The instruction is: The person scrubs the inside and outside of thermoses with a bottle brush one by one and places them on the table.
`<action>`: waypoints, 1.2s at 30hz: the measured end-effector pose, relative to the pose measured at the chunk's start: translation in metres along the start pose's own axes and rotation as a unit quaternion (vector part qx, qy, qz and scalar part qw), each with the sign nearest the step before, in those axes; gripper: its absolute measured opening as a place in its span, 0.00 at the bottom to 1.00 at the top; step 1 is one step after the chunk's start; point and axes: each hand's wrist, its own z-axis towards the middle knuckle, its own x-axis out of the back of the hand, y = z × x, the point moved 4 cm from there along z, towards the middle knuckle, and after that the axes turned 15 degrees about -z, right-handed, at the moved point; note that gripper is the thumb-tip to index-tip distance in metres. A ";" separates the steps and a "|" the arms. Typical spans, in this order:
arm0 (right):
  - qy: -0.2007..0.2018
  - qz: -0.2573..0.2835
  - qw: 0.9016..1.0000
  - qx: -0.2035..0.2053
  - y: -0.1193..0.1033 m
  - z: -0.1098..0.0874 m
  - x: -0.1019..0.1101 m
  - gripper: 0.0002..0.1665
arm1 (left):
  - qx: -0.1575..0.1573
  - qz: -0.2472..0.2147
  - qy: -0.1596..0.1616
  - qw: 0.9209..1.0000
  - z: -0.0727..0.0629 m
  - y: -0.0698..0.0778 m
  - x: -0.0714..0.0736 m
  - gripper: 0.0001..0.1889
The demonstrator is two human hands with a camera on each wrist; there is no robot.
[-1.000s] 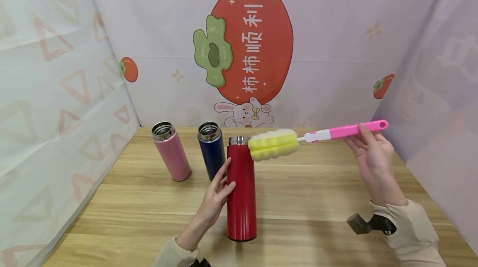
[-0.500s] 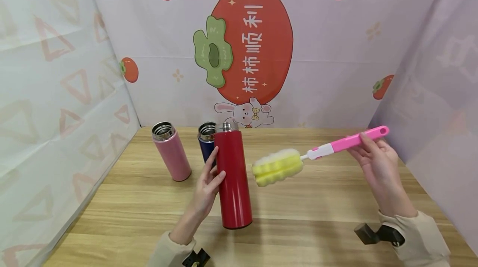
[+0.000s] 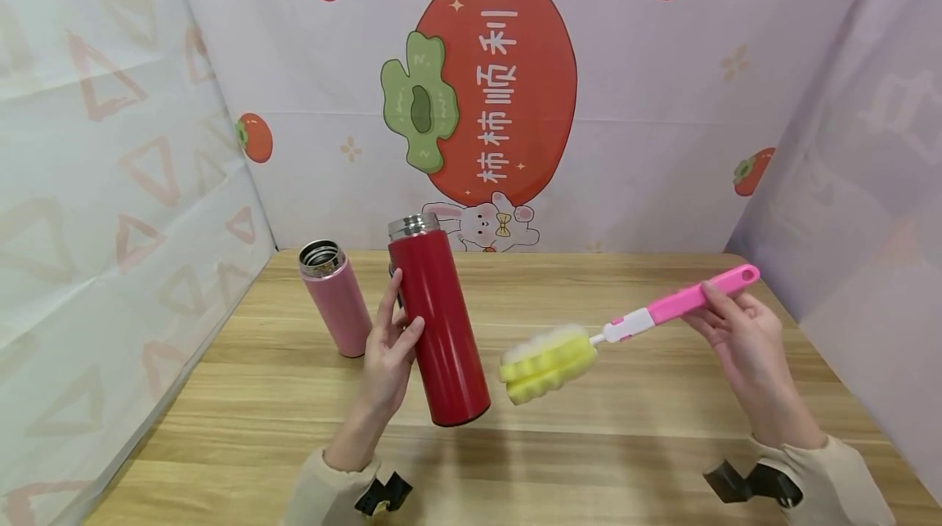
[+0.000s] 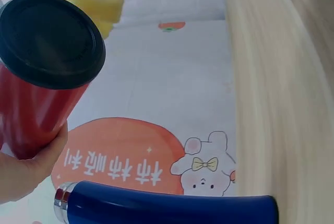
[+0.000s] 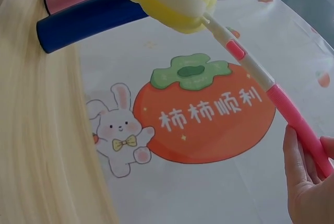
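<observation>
My left hand (image 3: 386, 350) grips a red thermos bottle (image 3: 441, 325) round its side. It is lidless, tilted to the left and off the table; its dark base (image 4: 52, 41) faces the left wrist view. In my right hand (image 3: 751, 346) is a bottle brush (image 3: 688, 303), pinched by its pink handle. The brush's yellow-and-white sponge head (image 3: 550, 364) points left and down, apart from the red bottle. Behind the red bottle stands a dark blue bottle (image 4: 167, 204), mostly hidden in the head view but plain in both wrist views.
An open pink bottle (image 3: 338, 301) stands at the back left of the wooden table (image 3: 611, 444). Patterned cloth walls (image 3: 648, 166) close off the back and both sides.
The red bottle has risen off the table and moved left, tilting left, and now covers most of the blue one. The brush head has come away from its neck and dropped lower.
</observation>
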 end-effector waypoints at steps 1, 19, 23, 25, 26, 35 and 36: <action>0.002 -0.011 1.000 -0.003 0.003 0.000 0.004 0.05 | -0.007 -0.001 -0.002 1.000 0.001 0.002 0.000 0.31; 0.018 0.004 0.999 -0.026 0.023 -0.012 -0.011 0.08 | -0.025 -0.030 0.033 0.999 0.005 0.010 -0.011 0.32; 0.035 0.000 0.999 -0.040 0.029 -0.013 -0.012 0.08 | -0.033 -0.035 0.030 0.998 0.006 0.010 -0.014 0.32; 0.041 -0.008 0.998 -0.044 0.032 -0.014 -0.014 0.07 | -0.037 -0.038 0.028 0.998 0.007 0.010 -0.016 0.32; 0.043 -0.011 0.998 -0.046 0.034 -0.013 -0.015 0.06 | -0.039 -0.038 0.027 0.998 0.007 0.010 -0.017 0.31; 0.037 -0.049 0.997 -0.047 0.057 -0.009 -0.013 0.03 | -0.048 -0.043 0.037 0.997 0.010 0.008 -0.023 0.31; 0.035 -0.046 0.997 -0.049 0.059 -0.009 -0.013 0.04 | -0.050 -0.043 0.038 0.997 0.010 0.007 -0.023 0.31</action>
